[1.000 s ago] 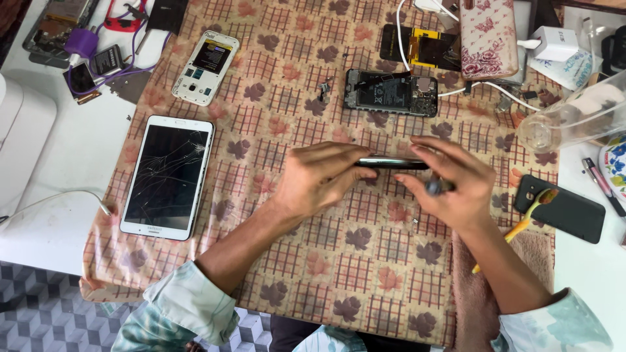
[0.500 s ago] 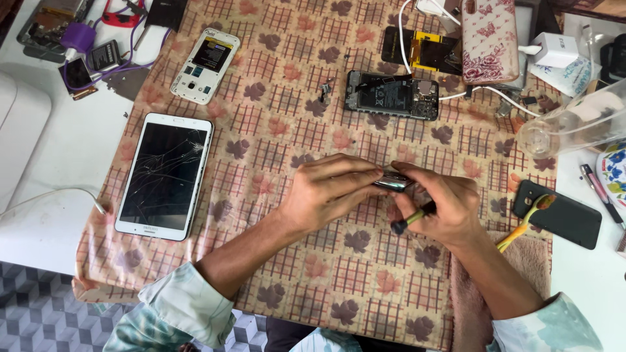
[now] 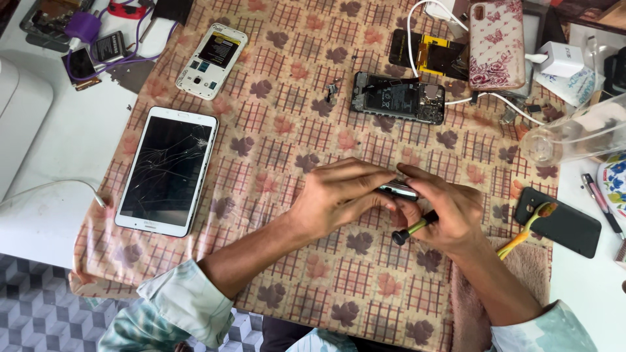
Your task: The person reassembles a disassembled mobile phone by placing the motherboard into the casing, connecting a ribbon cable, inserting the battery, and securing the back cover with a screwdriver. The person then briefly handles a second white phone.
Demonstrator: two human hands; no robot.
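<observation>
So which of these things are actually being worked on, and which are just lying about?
In hand:
left hand and right hand grip a thin phone
right hand also holds a small screwdriver

Lying about:
cracked tablet
white phone, back off
opened phone
floral case
black phone
white charger

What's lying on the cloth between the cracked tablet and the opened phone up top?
In the head view, only bare checked cloth and a few small loose parts lie between the cracked tablet and the opened phone.
</observation>
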